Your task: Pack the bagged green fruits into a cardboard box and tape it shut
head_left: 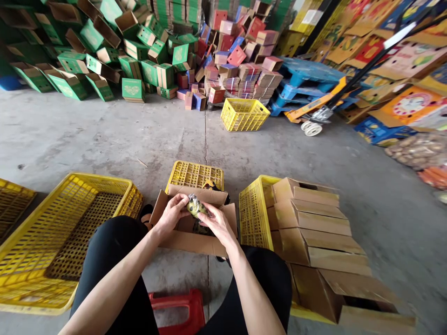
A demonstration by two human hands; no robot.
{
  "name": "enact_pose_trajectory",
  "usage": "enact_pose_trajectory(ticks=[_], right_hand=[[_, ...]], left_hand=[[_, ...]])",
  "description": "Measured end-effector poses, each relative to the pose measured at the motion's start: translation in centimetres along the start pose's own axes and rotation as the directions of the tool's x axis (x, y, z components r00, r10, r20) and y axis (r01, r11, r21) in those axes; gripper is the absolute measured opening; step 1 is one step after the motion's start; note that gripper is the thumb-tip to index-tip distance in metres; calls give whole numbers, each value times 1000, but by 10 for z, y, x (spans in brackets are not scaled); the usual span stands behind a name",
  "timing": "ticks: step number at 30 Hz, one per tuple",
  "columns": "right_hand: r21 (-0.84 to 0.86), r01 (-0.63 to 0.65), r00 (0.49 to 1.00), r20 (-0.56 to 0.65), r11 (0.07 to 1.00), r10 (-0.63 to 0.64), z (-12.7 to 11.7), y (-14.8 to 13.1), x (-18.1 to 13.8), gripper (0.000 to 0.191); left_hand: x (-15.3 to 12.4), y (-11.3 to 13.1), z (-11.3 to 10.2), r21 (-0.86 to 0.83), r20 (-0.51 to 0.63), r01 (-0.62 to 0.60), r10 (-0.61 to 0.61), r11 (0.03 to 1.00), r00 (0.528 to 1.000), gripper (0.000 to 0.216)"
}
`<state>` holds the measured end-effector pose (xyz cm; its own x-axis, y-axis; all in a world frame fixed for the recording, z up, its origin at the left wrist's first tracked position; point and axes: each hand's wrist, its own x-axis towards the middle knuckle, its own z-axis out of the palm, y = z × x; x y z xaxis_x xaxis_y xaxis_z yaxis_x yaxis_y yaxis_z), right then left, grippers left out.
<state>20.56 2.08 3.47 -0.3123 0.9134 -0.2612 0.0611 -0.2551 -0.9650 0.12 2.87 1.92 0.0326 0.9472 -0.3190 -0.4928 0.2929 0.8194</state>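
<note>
Both hands are over an open cardboard box between my knees. A yellow-green, dark-spotted piece in shiny clear wrap is held above the box; its exact kind I cannot make out. My left hand is closed, its fingertips pinching the wrap at the piece's left end. Around the right side of it, my right hand is closed too, thumb and fingers gripping. Inside the box, something dark and patterned shows partly below my right hand; the rest is hidden by my hands.
An upturned yellow crate stands just beyond the box. To the left is a large yellow crate; to the right, a yellow crate carries several folded cartons. Farther off stand another yellow crate and an orange pallet jack.
</note>
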Motion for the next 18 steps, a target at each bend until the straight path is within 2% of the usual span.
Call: enact_pose_trajectory(ticks=[3, 10, 15, 18], right_hand=[[-39, 2, 1000, -15, 999, -2, -1, 4, 3, 65], [-164, 20, 1000, 7, 986, -19, -6, 5, 3, 56], [-170, -9, 1000, 12, 985, 11, -6, 3, 3, 53], [-143, -55, 998, 9, 988, 57, -5, 0, 3, 54]], left_hand=[[0, 3, 2, 3, 17, -6, 6, 1000, 1000, 44], [-3, 16, 6, 125, 107, -58, 45, 990, 993, 57], [-4, 18, 7, 181, 104, -79, 61, 980, 993, 41], [-5, 17, 8, 175, 95, -95, 79, 980, 992, 41]])
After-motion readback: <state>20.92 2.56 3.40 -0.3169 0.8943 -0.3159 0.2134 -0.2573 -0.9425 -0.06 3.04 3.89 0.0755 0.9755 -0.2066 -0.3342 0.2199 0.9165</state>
